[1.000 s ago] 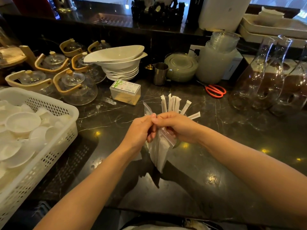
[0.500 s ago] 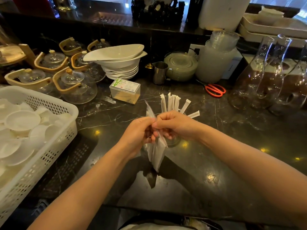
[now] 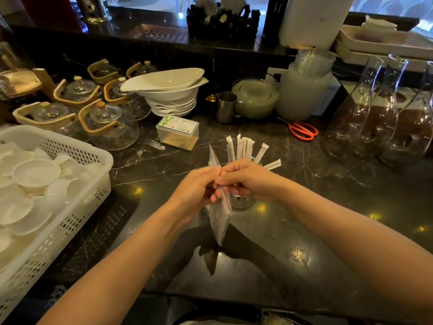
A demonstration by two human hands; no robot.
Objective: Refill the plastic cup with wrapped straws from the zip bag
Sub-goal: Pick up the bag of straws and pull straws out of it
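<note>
Left hand (image 3: 195, 190): fingers closed, thumb and fingertips pinching the top edge of the zip bag (image 3: 219, 219). Right hand (image 3: 246, 181): fingers likewise closed, pinching the same top edge from the opposite side. The fingertips of both hands meet at the bag mouth; whether the seal is parted cannot be told.

The bag is clear plastic with a red line near its top. It hangs below the hands above the dark marble counter (image 3: 164, 165), tapering to its lower corner. White wrapped contents show through the film; the count cannot be told.

The plastic cup (image 3: 242, 201) stands on the counter just behind the hands, mostly hidden by the right hand; only its clear base shows. Several wrapped straws (image 3: 242, 147) rise from it, fanned out, the rightmost tilted strongly to the right.
</note>
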